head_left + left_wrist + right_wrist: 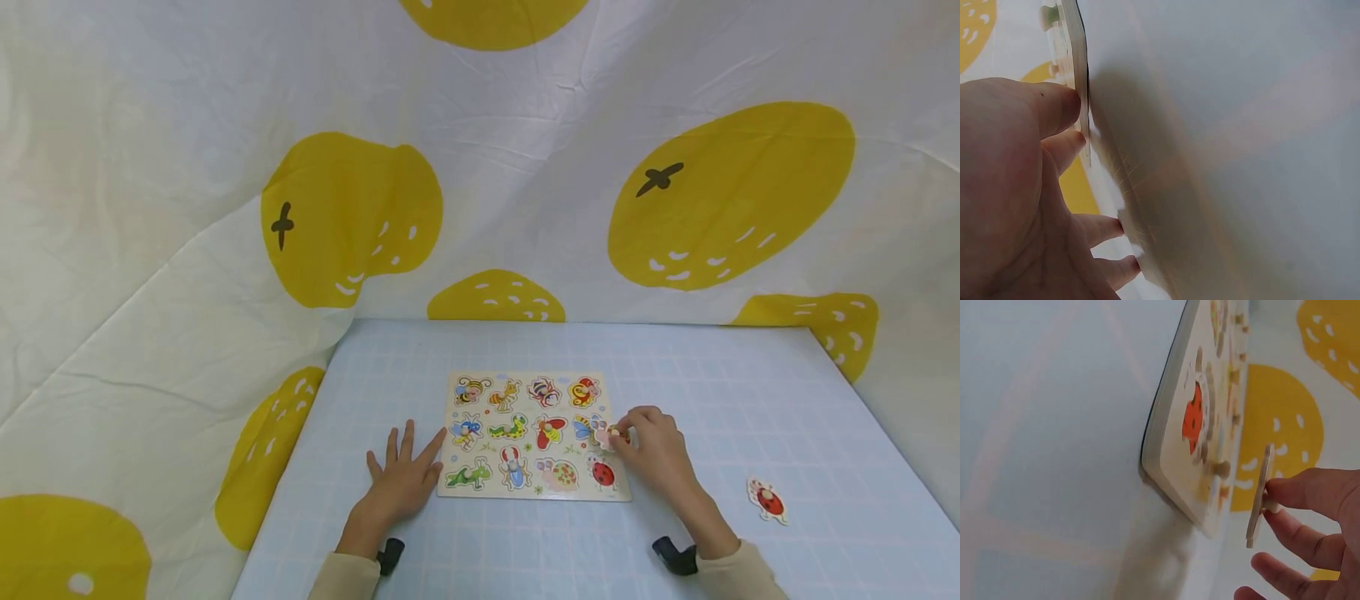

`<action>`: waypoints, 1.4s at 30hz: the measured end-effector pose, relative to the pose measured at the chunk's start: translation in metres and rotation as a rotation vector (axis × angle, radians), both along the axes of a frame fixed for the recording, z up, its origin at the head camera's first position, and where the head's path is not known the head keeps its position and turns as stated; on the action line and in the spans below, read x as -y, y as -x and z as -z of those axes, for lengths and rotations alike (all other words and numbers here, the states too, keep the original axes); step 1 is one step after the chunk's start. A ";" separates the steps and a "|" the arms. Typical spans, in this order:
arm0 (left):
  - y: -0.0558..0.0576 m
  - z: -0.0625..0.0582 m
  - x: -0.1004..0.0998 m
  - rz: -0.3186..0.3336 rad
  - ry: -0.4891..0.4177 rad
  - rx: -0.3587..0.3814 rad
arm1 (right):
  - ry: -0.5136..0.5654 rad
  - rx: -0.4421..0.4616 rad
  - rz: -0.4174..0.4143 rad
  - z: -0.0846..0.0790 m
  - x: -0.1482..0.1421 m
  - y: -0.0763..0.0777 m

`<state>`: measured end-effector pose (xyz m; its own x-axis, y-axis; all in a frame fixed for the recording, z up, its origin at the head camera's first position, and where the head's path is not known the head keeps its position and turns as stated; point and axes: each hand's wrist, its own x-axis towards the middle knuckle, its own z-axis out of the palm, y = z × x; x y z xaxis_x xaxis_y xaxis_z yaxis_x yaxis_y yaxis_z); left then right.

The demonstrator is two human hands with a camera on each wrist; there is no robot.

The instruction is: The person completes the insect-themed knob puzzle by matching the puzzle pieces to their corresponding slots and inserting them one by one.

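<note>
A wooden insect peg puzzle board (534, 493) lies flat on the table, with several knobbed pieces sitting in it. My left hand (401, 487) rests at the board's left side with fingers spread; in the left wrist view its thumb (1060, 109) and a finger touch the board's edge. Above the board's right edge, my right hand (660, 454) pinches a pink snail puzzle piece (602, 435) by its knob. The right wrist view shows that piece (1254, 522) edge-on, raised off the board. Printed snail (558, 474) and ladybug (602, 473) pictures show in the bottom row.
A ladybug puzzle piece (768, 501) lies on the table right of my right hand. The table has a pale blue checked cover (525, 550). A white cloth with yellow fruit shapes (525, 208) hangs behind and on the left.
</note>
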<state>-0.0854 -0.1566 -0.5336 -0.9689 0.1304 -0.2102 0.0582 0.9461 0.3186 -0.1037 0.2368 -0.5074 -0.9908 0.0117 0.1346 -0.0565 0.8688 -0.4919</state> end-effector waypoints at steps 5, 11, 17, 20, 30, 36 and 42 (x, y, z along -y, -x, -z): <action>0.000 0.001 0.001 0.000 0.007 -0.003 | -0.002 -0.002 -0.047 0.000 0.016 -0.003; 0.000 0.002 0.001 0.001 0.007 -0.009 | -0.006 -0.051 -0.115 0.006 0.032 -0.004; 0.000 0.002 0.001 0.000 0.011 -0.010 | -0.009 -0.084 -0.181 0.012 0.045 -0.007; 0.000 0.002 0.001 0.000 0.014 -0.011 | -0.012 -0.075 -0.202 0.015 0.051 -0.008; 0.000 0.002 0.000 0.004 0.004 -0.001 | -0.050 -0.061 -0.274 0.019 0.063 -0.014; 0.001 0.003 0.001 0.004 0.010 -0.001 | -0.049 -0.039 -0.283 0.017 0.067 -0.016; 0.001 0.003 0.001 0.005 0.005 -0.008 | -0.060 -0.033 -0.279 0.018 0.068 -0.017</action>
